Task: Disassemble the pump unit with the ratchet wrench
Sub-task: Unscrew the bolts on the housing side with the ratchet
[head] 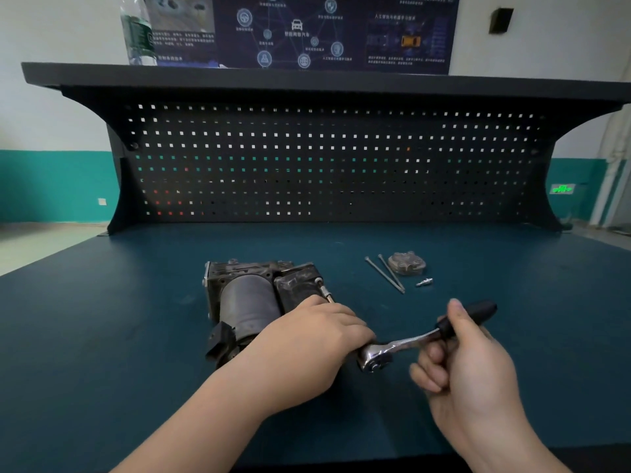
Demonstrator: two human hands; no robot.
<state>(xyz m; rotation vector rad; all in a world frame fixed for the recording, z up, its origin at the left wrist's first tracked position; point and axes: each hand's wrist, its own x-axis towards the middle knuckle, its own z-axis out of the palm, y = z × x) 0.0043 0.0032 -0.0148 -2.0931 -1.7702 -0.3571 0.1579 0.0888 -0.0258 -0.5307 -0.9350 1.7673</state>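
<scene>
The dark, grimy pump unit [252, 295] lies on the blue-green bench top [136, 336] at the middle. A ratchet wrench [403, 346] with a chrome head and black handle is joined to a thin extension bar [325, 292] that reaches a bolt on the pump's right side. My left hand [317, 339] is curled around the extension just behind the ratchet head, covering most of it. My right hand [467, 367] grips the black handle, thumb along it, to the right of the head.
Right of the pump lie two long bolts [386, 274], a small removed metal cover [408, 263] and a short silver fitting [424, 282]. A black pegboard [307, 165] closes the back of the bench under a shelf carrying a plastic bottle [136, 32].
</scene>
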